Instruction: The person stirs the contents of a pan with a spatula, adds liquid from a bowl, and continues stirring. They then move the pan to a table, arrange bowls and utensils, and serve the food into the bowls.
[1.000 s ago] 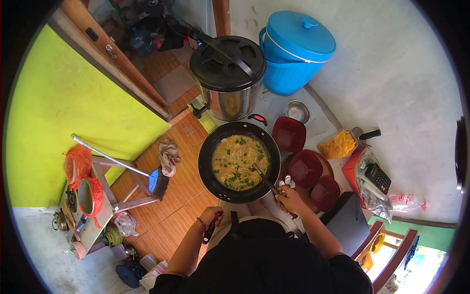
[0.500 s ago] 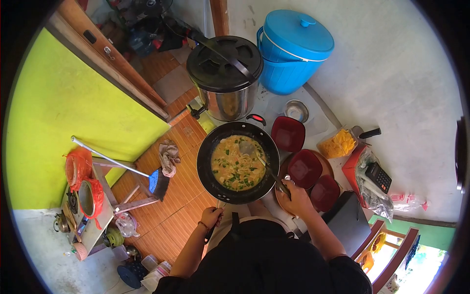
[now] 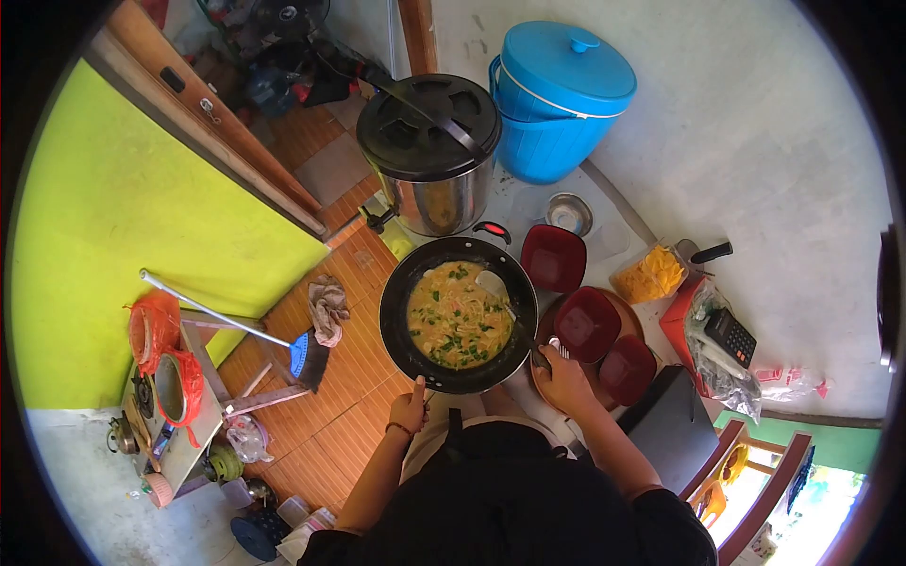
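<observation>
A black wok holds a yellowish noodle soup with chopped greens. My left hand is closed around the wok's handle below the near rim, its thumb stretched up toward the wok. My right hand grips the dark handle of a ladle, whose pale head lies at the right side of the soup. Three dark red bowls stand right of the wok: one bowl at the back, another bowl beside my right hand, and a third bowl nearer me.
Behind the wok stands a steel pot with a black lid and a tap. A blue lidded bucket and small metal bowl are beyond. To the right are a bag of yellow food and a calculator. A broom leans at left.
The ladle's head shows more clearly at the soup's upper right. My left hand has shifted up the handle and its thumb now stretches out. My right hand has moved slightly.
</observation>
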`<move>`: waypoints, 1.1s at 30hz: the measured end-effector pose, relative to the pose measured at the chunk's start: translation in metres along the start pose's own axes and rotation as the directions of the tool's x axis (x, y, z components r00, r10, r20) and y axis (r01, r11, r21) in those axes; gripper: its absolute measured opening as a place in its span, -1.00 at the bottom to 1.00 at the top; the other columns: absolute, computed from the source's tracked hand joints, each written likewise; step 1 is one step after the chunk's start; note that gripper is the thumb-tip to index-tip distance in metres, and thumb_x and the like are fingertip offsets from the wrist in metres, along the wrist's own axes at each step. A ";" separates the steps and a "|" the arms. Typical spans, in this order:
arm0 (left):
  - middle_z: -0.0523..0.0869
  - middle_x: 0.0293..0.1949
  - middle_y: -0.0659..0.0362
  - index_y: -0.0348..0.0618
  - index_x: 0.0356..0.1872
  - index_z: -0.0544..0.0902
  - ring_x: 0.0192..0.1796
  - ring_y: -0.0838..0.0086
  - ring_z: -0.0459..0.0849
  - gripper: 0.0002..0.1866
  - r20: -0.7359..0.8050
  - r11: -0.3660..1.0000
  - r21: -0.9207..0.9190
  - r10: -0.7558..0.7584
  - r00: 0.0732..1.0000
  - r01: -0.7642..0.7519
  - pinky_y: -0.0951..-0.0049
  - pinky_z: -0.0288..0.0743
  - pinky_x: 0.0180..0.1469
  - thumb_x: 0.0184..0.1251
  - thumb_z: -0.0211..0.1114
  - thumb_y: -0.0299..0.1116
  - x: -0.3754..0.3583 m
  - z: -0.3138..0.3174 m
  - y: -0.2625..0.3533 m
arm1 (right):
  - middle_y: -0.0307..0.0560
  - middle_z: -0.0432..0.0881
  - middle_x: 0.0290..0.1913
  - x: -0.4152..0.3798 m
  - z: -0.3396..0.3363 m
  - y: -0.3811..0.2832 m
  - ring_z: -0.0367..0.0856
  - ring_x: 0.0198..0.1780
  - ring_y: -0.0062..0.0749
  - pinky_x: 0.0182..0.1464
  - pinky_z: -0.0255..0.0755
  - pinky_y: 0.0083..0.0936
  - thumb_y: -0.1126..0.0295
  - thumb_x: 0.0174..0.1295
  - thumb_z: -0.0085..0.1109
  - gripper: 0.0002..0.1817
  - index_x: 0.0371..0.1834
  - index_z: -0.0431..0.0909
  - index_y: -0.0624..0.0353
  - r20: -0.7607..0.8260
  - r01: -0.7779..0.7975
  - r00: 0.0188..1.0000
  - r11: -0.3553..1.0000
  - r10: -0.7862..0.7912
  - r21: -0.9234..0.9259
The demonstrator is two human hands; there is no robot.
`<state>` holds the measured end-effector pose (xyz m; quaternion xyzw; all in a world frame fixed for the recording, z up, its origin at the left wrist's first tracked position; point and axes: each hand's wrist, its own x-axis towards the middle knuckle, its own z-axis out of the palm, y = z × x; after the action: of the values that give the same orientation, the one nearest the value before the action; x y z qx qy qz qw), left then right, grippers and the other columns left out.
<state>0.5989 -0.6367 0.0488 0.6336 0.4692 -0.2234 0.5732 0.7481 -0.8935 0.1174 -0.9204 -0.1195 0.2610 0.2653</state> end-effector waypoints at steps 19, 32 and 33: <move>0.61 -0.52 -0.13 -0.32 -0.48 0.53 -0.33 0.01 0.63 -0.49 -0.172 0.644 0.738 0.469 0.866 -0.203 0.14 0.48 -0.27 0.27 0.13 0.05 0.022 -0.043 0.076 | 0.35 0.58 -0.25 0.002 -0.001 -0.006 0.58 -0.17 0.19 -0.07 0.45 -0.12 0.34 0.10 0.03 -0.57 0.08 0.44 0.17 -0.100 -0.071 0.992 0.997 0.073 0.025; 0.59 -0.18 0.06 -0.12 -0.18 0.63 -0.08 0.16 0.56 -0.81 0.540 -0.177 0.641 0.796 0.274 -0.747 0.19 0.49 -0.07 0.22 0.11 -0.44 0.143 0.065 0.278 | 0.28 0.58 -0.16 0.005 -0.003 0.002 0.56 -0.09 0.19 -0.01 0.42 -0.06 0.36 0.15 0.05 -0.60 0.10 0.41 0.07 -0.067 -0.054 0.996 0.997 0.058 0.058; 0.59 -0.16 0.08 -0.10 -0.16 0.63 -0.06 0.18 0.56 -0.79 0.557 -0.211 0.660 0.782 0.281 -0.721 0.21 0.50 -0.04 0.22 0.09 -0.45 0.146 0.070 0.284 | 0.28 0.58 -0.16 0.007 0.001 0.007 0.56 -0.08 0.18 -0.01 0.42 -0.06 0.36 0.15 0.05 -0.60 0.10 0.41 0.07 -0.069 -0.053 0.996 0.997 0.057 0.064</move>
<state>0.9256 -0.6254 0.0585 0.9700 -0.1787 -0.0107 0.1645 0.7537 -0.8964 0.1103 -0.9234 -0.0764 0.2389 0.2905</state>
